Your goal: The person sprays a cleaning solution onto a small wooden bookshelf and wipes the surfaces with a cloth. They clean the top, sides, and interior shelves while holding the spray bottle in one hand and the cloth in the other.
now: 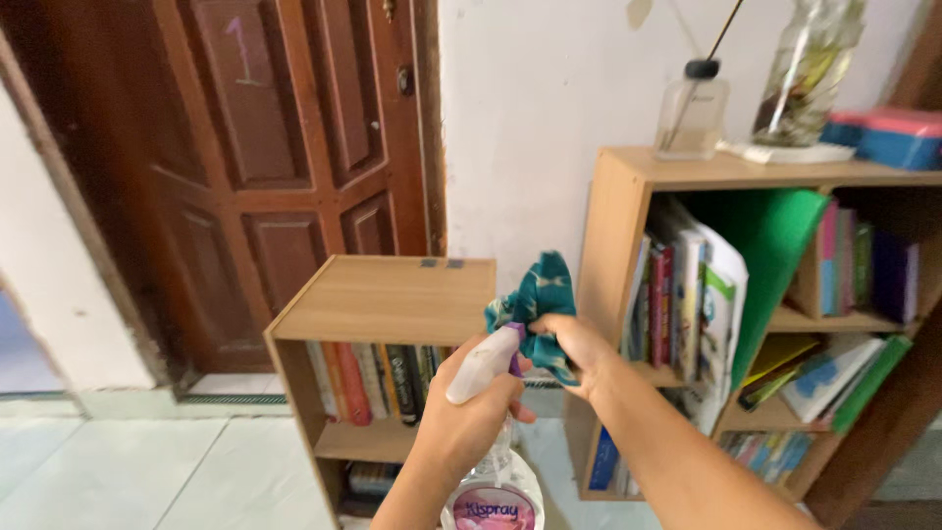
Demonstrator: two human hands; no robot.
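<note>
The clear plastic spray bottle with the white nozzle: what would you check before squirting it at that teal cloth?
1. Left hand grips clear plastic spray bottle: ok.
2. White nozzle points toward teal patterned cloth: ok.
3. Right hand holds the cloth bunched: ok.
4. Liquid left in bottle: cannot tell.
5. Low wooden bookshelf top bare: ok.
6. Finger on trigger: cannot tell.

White wall [549,88], brown door [285,157], two bookshelves [383,304].
</note>
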